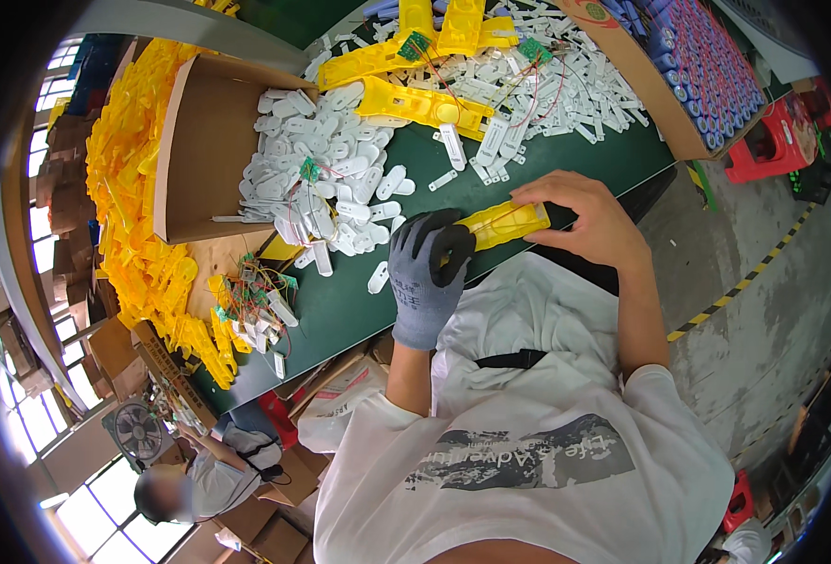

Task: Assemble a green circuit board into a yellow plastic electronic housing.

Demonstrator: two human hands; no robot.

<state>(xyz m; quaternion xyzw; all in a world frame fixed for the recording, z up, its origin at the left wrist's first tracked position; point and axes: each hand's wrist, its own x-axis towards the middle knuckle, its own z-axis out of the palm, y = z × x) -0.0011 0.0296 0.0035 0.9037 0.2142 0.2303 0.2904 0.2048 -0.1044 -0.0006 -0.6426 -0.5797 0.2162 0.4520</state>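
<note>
Between both hands, just over the near edge of the green table (340, 310), is a long yellow plastic shell (507, 225) with its hollow side up and thin wires inside. My left hand (427, 277), in a grey and black glove, is closed round the shell's left end. At the right end, my bare right hand (589, 218) pinches it, fingers on the far edge and thumb on the near edge. Beyond the hands lie a white rectangular piece (451, 147) and more yellow shells (425, 105), some with green circuit boards (414, 46) and wires.
White oval covers (340, 179) spill from a cardboard box (211, 141) at left. A tangle of wired boards (251, 289) lies nearer, beside heaped yellow shells (143, 160). Small white strips (585, 89) cover the far side. Cylindrical battery cells (707, 70) fill a box at far right.
</note>
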